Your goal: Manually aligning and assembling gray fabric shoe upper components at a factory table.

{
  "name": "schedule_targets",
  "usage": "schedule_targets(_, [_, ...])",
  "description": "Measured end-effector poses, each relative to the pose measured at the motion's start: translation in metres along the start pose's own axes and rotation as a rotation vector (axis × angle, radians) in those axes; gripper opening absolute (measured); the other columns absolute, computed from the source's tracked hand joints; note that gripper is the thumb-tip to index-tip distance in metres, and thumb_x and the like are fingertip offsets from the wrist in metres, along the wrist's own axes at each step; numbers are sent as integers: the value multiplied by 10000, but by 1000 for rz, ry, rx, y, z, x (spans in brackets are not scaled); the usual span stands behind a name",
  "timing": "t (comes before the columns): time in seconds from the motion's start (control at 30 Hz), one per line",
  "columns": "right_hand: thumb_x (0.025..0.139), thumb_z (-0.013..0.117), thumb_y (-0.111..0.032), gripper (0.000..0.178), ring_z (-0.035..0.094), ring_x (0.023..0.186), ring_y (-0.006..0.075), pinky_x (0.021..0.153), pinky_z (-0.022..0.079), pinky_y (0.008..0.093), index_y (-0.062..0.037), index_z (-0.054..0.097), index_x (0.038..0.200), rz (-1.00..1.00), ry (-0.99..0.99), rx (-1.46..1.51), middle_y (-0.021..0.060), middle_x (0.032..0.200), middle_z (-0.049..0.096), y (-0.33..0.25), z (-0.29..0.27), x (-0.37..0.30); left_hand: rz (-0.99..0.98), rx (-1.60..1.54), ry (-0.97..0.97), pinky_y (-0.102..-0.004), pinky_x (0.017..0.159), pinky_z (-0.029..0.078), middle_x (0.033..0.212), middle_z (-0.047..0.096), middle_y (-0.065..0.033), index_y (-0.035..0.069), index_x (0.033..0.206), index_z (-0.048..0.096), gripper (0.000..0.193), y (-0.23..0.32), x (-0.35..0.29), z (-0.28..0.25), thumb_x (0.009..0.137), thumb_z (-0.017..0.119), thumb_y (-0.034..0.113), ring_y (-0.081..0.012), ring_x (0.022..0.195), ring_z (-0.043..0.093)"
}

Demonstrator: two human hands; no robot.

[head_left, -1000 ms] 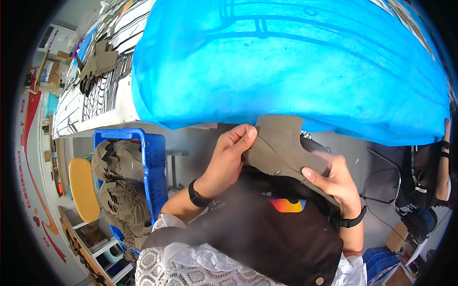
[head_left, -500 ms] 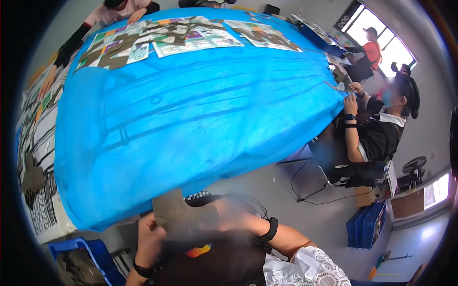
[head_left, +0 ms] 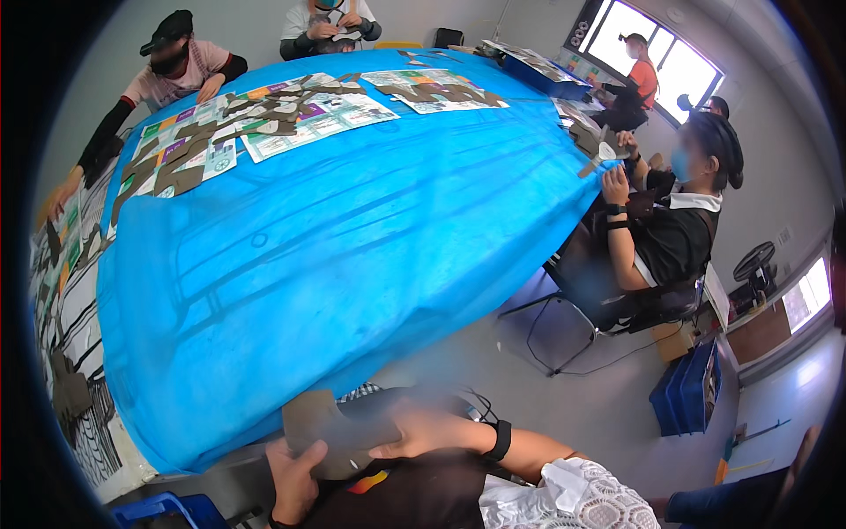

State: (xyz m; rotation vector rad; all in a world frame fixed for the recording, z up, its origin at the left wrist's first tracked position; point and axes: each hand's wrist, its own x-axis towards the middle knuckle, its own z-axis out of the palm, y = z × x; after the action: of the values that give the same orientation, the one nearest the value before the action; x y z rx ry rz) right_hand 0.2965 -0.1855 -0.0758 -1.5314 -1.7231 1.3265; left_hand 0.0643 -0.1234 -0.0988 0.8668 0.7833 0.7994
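A flat, olive-brown cut piece, of fabric or leather, is held between my two hands just below the near edge of the blue-covered table. My left hand pinches its lower left side, thumb on top. At the other end, my right hand grips the right part of the piece with its thumb along the edge. A blurred patch partly hides the middle of the piece and the right fingers. A small pale spot shows on its lower part.
The blue table cover spreads ahead. Printed sheets with brown cut pieces lie on its far side. A seated co-worker works at the right edge; others are at the far side. A blue crate stands lower left, stacked blue crates at right.
The view has tilted up and shifted, bringing more of the far co-workers in. My left hand has moved from the piece's left edge to a thumb-on-top hold lower down.
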Motion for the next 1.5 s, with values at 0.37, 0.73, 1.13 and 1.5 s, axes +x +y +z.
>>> schedule_targets(0.37, [788, 730, -239, 341, 644, 963, 329, 823, 498, 385, -18, 669, 1040, -141, -83, -21, 132, 1059, 660, -20, -15, -5, 325, 217, 15, -314, 730, 509, 866, 692, -64, -51, 900, 697, 326, 18, -14, -7, 709, 795, 195, -155, 779, 639])
schedule_targets(0.73, [666, 834, -293, 925, 438, 1264, 296, 1074, 310, 430, 57, 381, 1393, -450, -67, 953, 139, 1345, 477, 2, -40, -5, -24, -421, -72, -244, 729, 526, 1011, 666, -57, -11, 1143, 596, 328, 85, 30, 25, 985, 559, 274, -98, 871, 652])
schedule_targets(1.13, [933, 620, -160, 551, 472, 1264, 219, 1074, 339, 384, -7, 381, 1406, -177, 506, 740, 112, 1350, 507, -33, -13, 11, 20, -90, -391, -289, 886, 510, 1123, 668, -71, -30, 1223, 585, 394, 58, 19, 17, 898, 696, 163, -129, 1003, 635])
schedule_targets(1.5, [924, 606, -132, 446, 530, 1081, 142, 962, 382, 309, -4, 479, 1332, -200, 629, 863, 56, 1193, 578, -29, 12, 12, -68, 3, -328, -327, 963, 475, 1179, 653, -108, -45, 1252, 575, 400, 35, 14, 2, 880, 686, 50, -156, 1092, 608])
